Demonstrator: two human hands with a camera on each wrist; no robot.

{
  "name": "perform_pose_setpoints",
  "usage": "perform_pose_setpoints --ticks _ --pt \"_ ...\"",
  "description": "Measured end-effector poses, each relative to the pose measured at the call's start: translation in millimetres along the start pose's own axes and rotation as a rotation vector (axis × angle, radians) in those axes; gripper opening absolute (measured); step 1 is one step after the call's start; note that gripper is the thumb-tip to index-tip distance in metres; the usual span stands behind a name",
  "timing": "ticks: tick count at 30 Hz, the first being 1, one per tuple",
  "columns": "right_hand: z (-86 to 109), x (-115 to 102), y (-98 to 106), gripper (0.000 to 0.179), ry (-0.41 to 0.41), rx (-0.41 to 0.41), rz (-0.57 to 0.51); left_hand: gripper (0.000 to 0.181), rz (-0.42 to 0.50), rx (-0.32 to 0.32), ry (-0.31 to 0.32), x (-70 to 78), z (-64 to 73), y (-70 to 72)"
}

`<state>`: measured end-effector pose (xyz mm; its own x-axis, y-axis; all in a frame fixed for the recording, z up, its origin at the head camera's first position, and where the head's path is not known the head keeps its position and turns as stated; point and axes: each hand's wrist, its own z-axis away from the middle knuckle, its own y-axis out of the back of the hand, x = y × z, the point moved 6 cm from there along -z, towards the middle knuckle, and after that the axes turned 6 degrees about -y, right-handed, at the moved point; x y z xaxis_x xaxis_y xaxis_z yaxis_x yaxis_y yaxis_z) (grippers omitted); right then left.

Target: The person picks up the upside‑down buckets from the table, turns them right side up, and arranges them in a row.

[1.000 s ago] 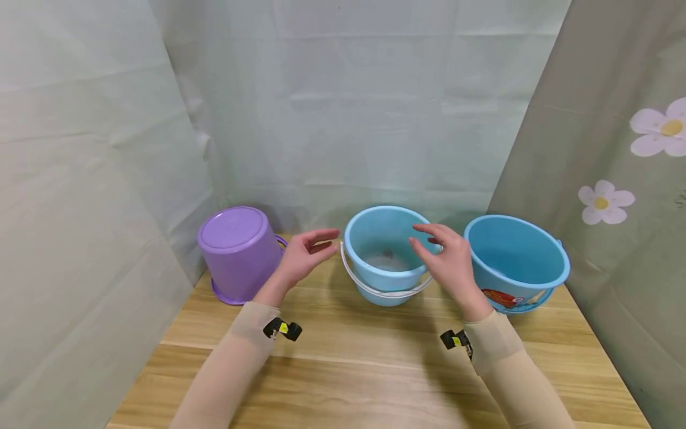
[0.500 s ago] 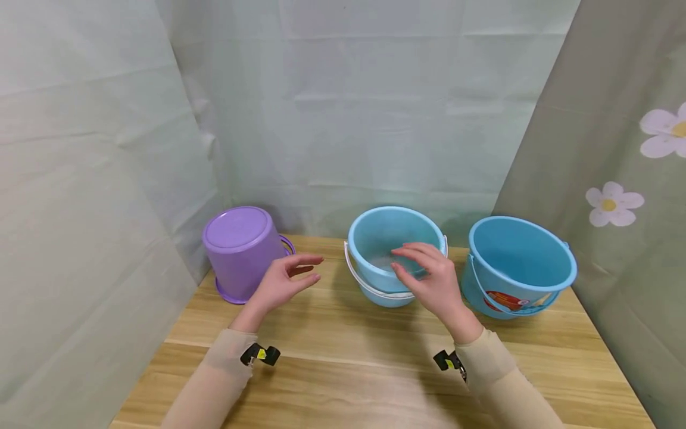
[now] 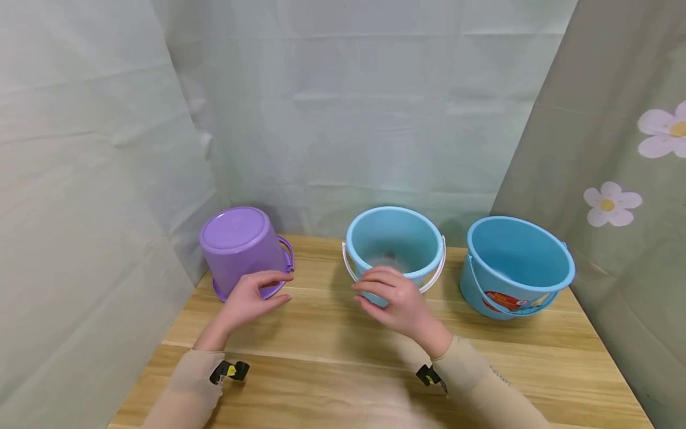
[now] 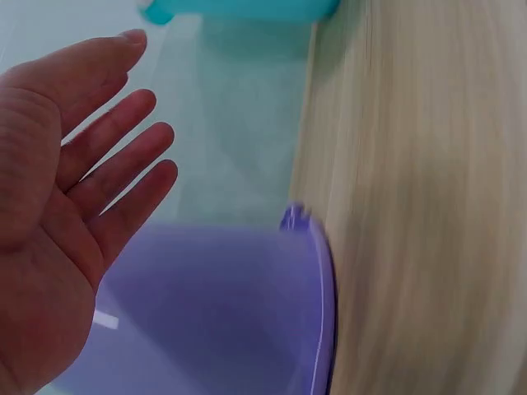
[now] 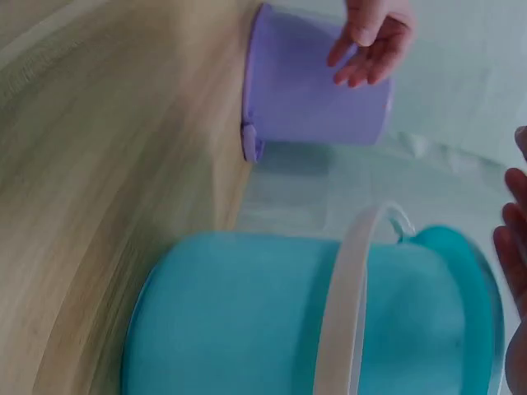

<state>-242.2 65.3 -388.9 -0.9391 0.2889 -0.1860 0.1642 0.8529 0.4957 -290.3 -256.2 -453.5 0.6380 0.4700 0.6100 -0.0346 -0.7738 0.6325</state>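
Note:
My left hand [image 3: 252, 300] hovers in front of the purple bucket [image 3: 236, 250], which stands upside down with its handle at its right side. Its fingers are apart from the thumb and nothing lies between them. In front of the middle light-blue bucket [image 3: 370, 223], my right hand [image 3: 393, 301] hangs in the air with fingers loosely bent and holding nothing. That bucket is upright, its white handle [image 3: 436, 274] lowered toward me and partly hidden by the hand. In the right wrist view the handle [image 5: 342, 321] crosses the bucket's side.
Another blue bucket [image 3: 485, 283] with a red label stands upright at the right, its blue handle lowered. All three buckets are on a wood-grain table [image 3: 321, 369]. Pale cloth [image 3: 375, 107] hangs behind and at both sides, with flowers printed on the right one.
Both hands have drawn back toward me and shifted left, the left hand from beside the middle bucket to before the purple one. The buckets stay in place.

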Motion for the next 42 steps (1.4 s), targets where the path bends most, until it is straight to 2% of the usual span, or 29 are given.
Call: perform_pose_setpoints --ticks 4,10,14,20,25,31,42 --pt "-0.9 -11.9 -21.6 0.027 0.05 -0.059 -0.005 0.036 -0.107 0.041 -0.035 -9.7 19.8 20.2" --pt "1.5 -10.8 -53.2 0.023 0.006 -0.146 -0.035 0.035 -0.24 0.054 -0.039 -27.5 43.3 43.8" --pt "5.5 -8.6 -67.4 0.023 -0.028 -0.191 -0.039 0.035 -0.281 0.038 -0.026 -39.7 55.8 53.1" --pt "7.8 -10.3 -76.7 0.024 -0.031 -0.232 -0.053 0.031 -0.329 -0.009 0.047 -68.0 70.6 66.6" --pt "9.2 -10.3 -79.2 0.022 -0.048 -0.258 -0.059 0.026 -0.337 -0.059 0.111 -81.0 79.0 68.2" --pt "11.3 -10.0 -79.5 0.023 -0.048 -0.279 -0.065 0.023 -0.328 -0.072 0.209 -88.1 84.4 67.8" --pt "14.8 -8.1 -77.7 0.022 -0.047 -0.292 -0.072 0.021 -0.324 -0.107 0.212 -84.0 81.3 58.3"
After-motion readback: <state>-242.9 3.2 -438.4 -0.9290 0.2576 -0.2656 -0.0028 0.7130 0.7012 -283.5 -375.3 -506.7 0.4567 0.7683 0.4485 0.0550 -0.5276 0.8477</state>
